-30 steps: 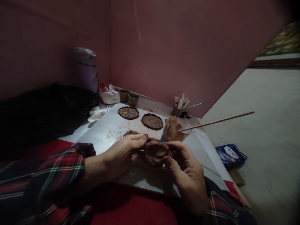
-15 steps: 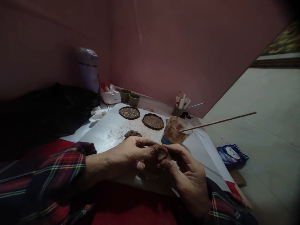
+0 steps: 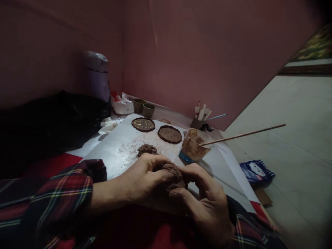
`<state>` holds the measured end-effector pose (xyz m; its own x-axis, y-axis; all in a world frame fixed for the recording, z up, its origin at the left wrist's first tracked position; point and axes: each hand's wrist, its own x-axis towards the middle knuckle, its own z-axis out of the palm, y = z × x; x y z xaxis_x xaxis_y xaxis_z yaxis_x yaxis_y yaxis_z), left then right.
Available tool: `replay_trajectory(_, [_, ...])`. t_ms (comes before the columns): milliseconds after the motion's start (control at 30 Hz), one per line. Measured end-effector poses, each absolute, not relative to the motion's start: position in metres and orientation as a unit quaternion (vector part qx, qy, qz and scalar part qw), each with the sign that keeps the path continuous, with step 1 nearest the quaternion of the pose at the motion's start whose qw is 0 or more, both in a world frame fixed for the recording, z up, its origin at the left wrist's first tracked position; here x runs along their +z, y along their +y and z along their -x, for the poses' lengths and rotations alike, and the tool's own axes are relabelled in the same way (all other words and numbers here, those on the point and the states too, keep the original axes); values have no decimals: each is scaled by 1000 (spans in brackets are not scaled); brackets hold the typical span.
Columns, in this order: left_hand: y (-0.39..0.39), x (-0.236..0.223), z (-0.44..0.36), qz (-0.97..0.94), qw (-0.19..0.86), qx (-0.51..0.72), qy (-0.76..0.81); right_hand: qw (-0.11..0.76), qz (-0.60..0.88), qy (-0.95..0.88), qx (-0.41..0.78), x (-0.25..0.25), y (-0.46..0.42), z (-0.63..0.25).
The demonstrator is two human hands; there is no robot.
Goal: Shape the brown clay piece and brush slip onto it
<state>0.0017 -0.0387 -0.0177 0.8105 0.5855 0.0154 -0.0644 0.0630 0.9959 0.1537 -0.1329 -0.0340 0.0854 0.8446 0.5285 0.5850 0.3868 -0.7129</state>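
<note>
We grip a brown, clay-like lump point(image 3: 178, 180) with left hand point(image 3: 138, 176) and right hand point(image 3: 211, 200), apparently working it, which calls for even thumb pressure.

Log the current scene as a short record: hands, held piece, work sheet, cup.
left hand: left hand gripping the held piece
right hand: right hand gripping it too
held piece: brown, clay-like lump, partly hidden by fingers
work sheet: white sheet bearing a crumbly brown pile, yellow-flecked dark disc, plain brown disc
cup: clear, brown-smeared cup, thin brown stick leaning out
</note>
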Motion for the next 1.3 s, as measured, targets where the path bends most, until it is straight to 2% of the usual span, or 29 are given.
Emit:
replay_trajectory(333, [-37, -23, -3, -492, 818, 213, 208, 529, 550, -636, 113, -32, -136, -151])
replay_trajectory(533, [-37, -21, -2, -441, 871, 161, 146, 543, 538, -638, 93, -34, -139, -153])
replay_trajectory(733, [-37, -17, -2, -416, 871, 170, 199, 545, 531, -641, 99, -35, -140, -153])
replay_trajectory(1300, [-36, -24, -3, -514, 811, 205, 190, 507, 553, -650, 122, -32, -134, -153])
